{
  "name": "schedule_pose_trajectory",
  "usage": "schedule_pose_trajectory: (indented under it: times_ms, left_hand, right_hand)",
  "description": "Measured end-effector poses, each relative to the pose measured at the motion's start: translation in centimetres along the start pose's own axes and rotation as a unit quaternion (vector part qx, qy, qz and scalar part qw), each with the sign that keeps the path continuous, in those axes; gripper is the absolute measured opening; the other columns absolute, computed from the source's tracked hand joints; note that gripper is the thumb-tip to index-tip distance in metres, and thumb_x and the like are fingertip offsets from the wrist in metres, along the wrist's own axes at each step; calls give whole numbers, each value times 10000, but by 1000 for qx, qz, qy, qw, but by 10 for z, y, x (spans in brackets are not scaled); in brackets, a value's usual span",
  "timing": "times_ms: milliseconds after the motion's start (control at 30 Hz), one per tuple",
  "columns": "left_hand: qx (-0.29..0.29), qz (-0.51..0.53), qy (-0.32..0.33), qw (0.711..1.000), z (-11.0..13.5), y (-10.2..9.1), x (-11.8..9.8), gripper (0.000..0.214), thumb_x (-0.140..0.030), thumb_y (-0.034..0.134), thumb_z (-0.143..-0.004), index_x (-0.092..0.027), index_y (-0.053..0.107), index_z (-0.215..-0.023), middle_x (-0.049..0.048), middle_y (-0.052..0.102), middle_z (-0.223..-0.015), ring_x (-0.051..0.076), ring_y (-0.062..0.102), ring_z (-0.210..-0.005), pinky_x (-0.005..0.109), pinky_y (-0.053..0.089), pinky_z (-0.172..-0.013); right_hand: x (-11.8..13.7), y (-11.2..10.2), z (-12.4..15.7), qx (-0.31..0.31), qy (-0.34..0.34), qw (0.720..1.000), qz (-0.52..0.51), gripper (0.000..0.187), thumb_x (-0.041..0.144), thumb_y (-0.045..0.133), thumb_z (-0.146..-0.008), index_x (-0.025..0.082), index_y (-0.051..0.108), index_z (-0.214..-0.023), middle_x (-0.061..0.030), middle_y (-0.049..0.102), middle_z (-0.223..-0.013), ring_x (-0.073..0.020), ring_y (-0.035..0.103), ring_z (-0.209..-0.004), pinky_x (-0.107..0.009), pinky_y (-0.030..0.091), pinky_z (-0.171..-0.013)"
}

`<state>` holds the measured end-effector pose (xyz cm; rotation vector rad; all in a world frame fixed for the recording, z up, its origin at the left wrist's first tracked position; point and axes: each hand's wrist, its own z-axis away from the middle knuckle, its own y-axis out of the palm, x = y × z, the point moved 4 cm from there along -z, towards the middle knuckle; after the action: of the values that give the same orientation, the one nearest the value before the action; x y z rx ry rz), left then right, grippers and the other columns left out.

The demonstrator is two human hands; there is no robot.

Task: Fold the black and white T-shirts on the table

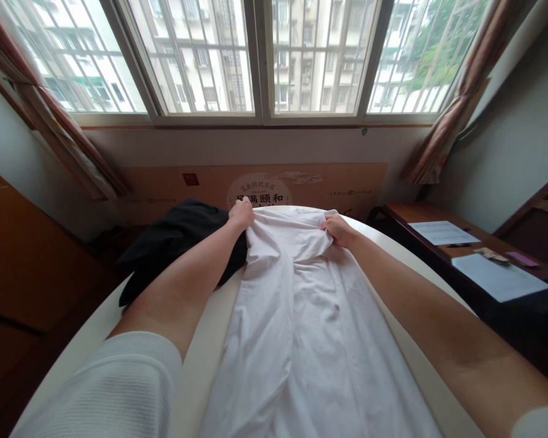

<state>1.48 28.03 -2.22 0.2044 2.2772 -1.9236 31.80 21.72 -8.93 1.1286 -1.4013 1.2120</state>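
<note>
White trousers [296, 316] lie lengthwise on the white table, legs toward me and waist at the far edge. Wrinkles gather around the crotch seam, and the lower legs run out of view. My left hand [242, 213] is closed on the left corner of the waist. At the opposite corner, my right hand [338, 230] pinches the fabric between thumb and fingers. The waistband is pulled fairly wide between both hands. A crumpled black cloth [182, 234] lies left of the trousers, partly behind my left forearm.
The round white table [420, 292] curves away on both sides. To the right, a wooden desk [402, 214] carries papers [497, 277] and a small pink item [523, 259]. Beyond the table stands a printed cardboard panel [159, 182] below a barred window [201, 61] with curtains [461, 103].
</note>
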Motion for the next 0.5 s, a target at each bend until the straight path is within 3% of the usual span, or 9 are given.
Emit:
schedule_pose_trajectory:
  times_ms: [167,300,400,500]
  left_hand:
    - [-22,-22,-24,999,-8,-14,10,426,-214,606,-933,-102,575,-1342,280,535,-1416,394,547,-1303,455,454,-1049]
    - [-60,-55,-48,996,1,-27,11,471,-210,592,-927,-53,547,-1368,306,508,-1441,413,508,-1323,462,405,-1080]
    - [-74,-63,-21,995,32,-35,0,532,-268,595,-930,-33,521,-1402,307,553,-1405,400,557,-1277,430,433,-1036]
    - [27,-57,29,998,83,-24,-7,478,-441,630,-920,-93,672,-1244,262,678,-1243,414,642,-1186,430,470,-977]
  right_hand:
    - [2,25,-8,41,10,999,-27,321,180,608,-567,192,705,-873,-6,676,-678,-182,605,-602,-263,478,-537]
    - [0,41,-15,38,10,999,-10,235,143,608,-558,171,701,-772,-16,672,-655,-188,602,-609,-271,489,-553]
    - [-7,40,-18,14,13,1000,11,124,141,621,-586,172,673,-694,-14,636,-614,-187,581,-593,-273,464,-543]
    - [-15,30,-18,-30,9,999,29,62,153,635,-622,186,646,-674,-6,613,-612,-185,563,-614,-270,449,-557]
